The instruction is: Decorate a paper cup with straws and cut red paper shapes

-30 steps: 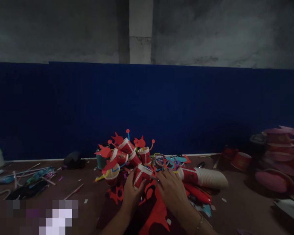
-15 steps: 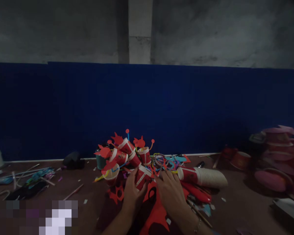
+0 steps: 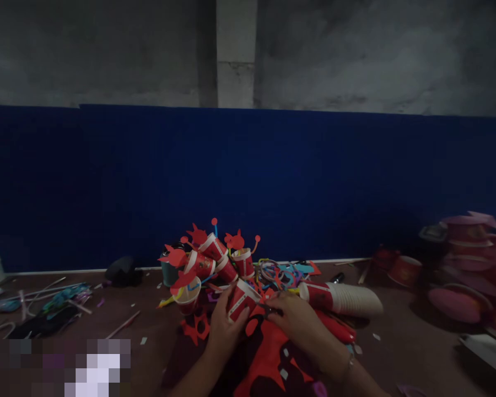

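My left hand (image 3: 225,325) is wrapped round a red-and-white paper cup (image 3: 242,302), which it holds tilted with the white rim up. In my right hand (image 3: 293,315) is a pair of dark scissors (image 3: 274,310), partly hidden by the fingers, the tip pointing at the cup's right side. Whether the tip touches the cup I cannot tell. Below both hands lies cut red paper (image 3: 264,353) with holes and jagged edges. Just behind stand and lean several finished-looking cups (image 3: 202,264) bearing red paper heads and bent pipe-cleaner arms.
A stack of nested paper cups (image 3: 355,299) lies right of my right hand, above a red tube-like object (image 3: 334,326). Colourful scraps and rings (image 3: 285,273) lie behind. Pink items (image 3: 467,275) pile up at far right; straws and wrappers (image 3: 62,298) litter the left. A blue wall panel (image 3: 273,182) stands behind.
My right hand has turned and shifted slightly right, with the scissors swinging to point left at the cup. The cup in my left hand has tilted a little.
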Available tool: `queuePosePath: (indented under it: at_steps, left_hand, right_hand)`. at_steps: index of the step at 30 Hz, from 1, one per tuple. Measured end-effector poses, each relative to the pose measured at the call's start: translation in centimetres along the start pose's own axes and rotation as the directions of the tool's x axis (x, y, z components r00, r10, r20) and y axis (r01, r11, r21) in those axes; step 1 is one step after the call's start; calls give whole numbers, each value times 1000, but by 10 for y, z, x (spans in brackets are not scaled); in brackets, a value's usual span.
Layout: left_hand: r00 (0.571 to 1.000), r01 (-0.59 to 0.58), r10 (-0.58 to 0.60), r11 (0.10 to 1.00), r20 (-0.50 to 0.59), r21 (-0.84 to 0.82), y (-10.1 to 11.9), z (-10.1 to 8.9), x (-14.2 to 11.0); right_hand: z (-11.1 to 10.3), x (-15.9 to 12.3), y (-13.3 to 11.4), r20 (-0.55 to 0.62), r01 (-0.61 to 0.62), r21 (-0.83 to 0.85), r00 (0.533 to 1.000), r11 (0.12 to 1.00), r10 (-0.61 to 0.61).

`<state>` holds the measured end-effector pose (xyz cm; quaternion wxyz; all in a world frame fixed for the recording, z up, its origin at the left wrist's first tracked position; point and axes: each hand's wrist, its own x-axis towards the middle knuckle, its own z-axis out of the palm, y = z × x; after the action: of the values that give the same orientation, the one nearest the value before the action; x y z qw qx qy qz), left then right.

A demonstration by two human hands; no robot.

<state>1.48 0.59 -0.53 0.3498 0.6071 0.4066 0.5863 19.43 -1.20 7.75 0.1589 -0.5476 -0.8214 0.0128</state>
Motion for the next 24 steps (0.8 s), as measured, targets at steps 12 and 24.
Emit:
queuePosePath:
  at_steps: [12, 24]
  left_hand:
    - [999, -20, 18, 999, -52, -40, 8, -1, -5]
    - [987, -46, 30, 994, -161, -98, 6, 5, -5]
  right_hand:
    - [12, 8, 14, 159, -82, 620, 987, 780, -22]
    - [22, 5, 2, 479, -453, 808, 877, 376, 27]
